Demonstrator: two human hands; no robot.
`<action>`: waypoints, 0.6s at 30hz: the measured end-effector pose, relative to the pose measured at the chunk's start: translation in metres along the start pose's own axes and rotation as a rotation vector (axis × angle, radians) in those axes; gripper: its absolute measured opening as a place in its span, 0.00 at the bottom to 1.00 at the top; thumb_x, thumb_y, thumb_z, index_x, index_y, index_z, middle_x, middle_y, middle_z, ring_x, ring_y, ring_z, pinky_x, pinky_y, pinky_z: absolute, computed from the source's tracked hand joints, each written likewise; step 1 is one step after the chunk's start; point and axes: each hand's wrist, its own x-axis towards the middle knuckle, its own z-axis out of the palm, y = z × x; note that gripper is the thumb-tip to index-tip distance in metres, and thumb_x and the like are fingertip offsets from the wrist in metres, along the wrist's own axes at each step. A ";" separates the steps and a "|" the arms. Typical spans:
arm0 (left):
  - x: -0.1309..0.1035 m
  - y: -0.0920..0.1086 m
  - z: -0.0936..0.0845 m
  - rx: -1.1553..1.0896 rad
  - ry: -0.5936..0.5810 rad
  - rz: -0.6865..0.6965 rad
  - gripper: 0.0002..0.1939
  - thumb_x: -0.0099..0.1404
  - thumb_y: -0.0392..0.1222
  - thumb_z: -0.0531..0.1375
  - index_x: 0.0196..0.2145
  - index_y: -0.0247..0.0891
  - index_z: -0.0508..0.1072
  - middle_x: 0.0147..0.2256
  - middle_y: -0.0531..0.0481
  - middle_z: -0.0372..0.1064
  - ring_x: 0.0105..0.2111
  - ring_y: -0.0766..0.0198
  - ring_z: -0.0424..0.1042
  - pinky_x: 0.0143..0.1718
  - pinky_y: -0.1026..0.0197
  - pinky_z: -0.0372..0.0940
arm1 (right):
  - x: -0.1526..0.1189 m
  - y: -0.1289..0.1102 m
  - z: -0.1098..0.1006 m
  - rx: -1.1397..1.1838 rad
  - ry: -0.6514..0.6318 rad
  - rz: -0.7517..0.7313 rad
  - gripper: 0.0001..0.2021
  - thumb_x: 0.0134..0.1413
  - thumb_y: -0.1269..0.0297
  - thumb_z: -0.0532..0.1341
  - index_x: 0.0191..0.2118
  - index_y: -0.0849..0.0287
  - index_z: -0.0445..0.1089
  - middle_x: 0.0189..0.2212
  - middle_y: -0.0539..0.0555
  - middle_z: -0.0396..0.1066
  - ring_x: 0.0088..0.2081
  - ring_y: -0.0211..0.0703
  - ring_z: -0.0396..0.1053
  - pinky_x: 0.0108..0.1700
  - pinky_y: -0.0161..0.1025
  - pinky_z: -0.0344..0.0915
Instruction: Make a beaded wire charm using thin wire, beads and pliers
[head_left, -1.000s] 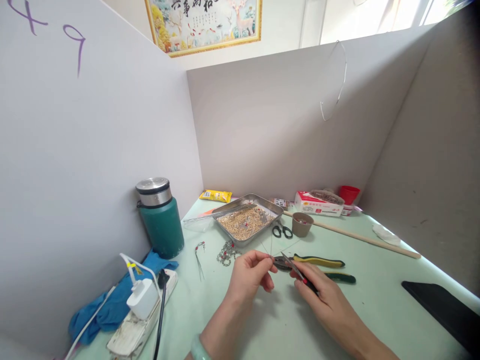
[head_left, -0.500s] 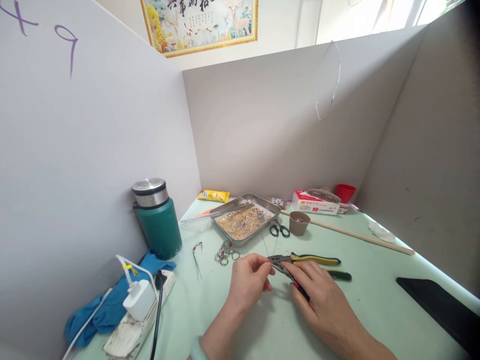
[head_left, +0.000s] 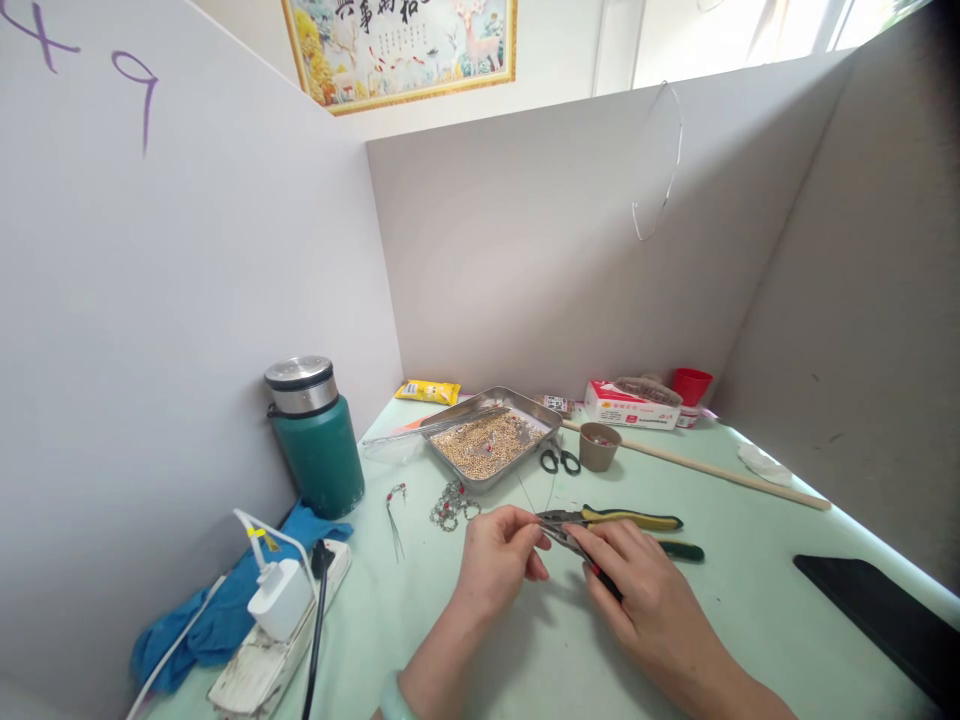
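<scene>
Some yellow-handled pliers point(head_left: 637, 519) partly behind right hand point(head_left: 639, 588)

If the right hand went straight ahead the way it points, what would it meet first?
Probably the left hand: the right hand holds a tool pointing toward it, though depth is unclear.

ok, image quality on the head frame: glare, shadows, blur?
Head view throughout: window at top right blown out; diagonal shadow edge across the back panel; upper right border dark; left hand and right hand fairly sharp; thin wire by the left hand too faint to trace fully.
</scene>
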 end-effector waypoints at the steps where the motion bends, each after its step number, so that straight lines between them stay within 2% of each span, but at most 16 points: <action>1: 0.000 -0.001 0.000 0.002 -0.003 0.004 0.06 0.51 0.38 0.55 0.24 0.34 0.70 0.18 0.53 0.68 0.14 0.70 0.64 0.19 0.67 0.61 | 0.000 0.000 0.000 0.002 -0.011 0.001 0.19 0.54 0.70 0.50 0.52 0.57 0.60 0.36 0.57 0.66 0.38 0.47 0.63 0.36 0.44 0.61; 18: 0.001 -0.004 0.000 0.001 -0.002 0.009 0.05 0.52 0.39 0.55 0.23 0.35 0.68 0.17 0.54 0.66 0.14 0.70 0.64 0.18 0.67 0.60 | 0.001 0.002 0.000 -0.044 0.025 -0.028 0.18 0.52 0.72 0.50 0.50 0.55 0.62 0.34 0.56 0.67 0.36 0.47 0.64 0.36 0.44 0.61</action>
